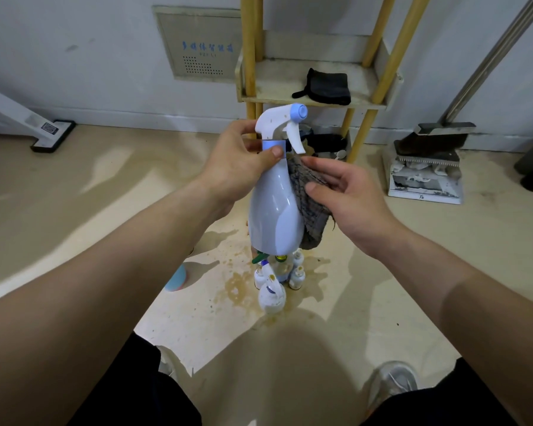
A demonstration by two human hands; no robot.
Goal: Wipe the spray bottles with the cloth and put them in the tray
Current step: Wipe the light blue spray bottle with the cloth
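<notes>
Left hand [237, 161]: clasps the spray bottle [271, 207] at its blue collar, thumb in front, fingers behind the white trigger head.
Spray bottle: upright in the air, body hanging below the left hand.
Right hand [348, 198]: holds the grey cloth [311, 204] between thumb and fingers, against the bottle's side.
Cloth: touching the bottle, draped below the right thumb.
Small bottles [271, 290]: clustered on the stained floor beneath both hands.
Rack shelf [274, 87]: beyond the hands, bearing a black cloth [326, 86].
</notes>
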